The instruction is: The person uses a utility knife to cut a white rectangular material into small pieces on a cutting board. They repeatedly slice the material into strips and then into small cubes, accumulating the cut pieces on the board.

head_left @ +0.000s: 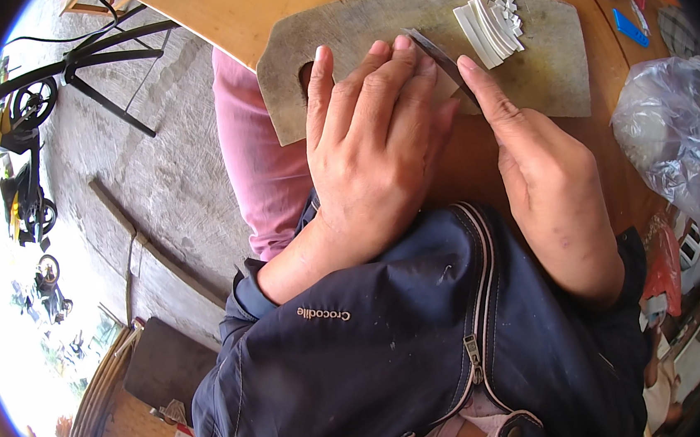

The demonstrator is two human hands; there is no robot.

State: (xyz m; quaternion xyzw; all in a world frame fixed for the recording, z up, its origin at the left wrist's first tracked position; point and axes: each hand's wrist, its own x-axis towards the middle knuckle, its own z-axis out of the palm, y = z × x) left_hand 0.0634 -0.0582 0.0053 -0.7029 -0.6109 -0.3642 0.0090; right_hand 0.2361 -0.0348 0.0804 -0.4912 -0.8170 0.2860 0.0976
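Note:
A worn grey board [554,76], with a cut-out at its left, lies at the edge of the wooden table. My left hand [367,146] presses on a pale flat piece [445,85] on the board, fingertips beside a dark knife blade [439,52] and thumb partly hidden. My right hand [546,180] grips the knife, index finger laid along it, handle hidden in the palm. Right of the blade are several white strips [477,34] and a scatter of small white bits [509,13].
At right are a blue plastic tool [631,29] and clear plastic bag [666,120]. A pink-clad leg [256,193] shows below the table. Leftward are a black metal frame [106,52], motorbikes [29,163], a long batten [166,255] and a dark panel [162,360].

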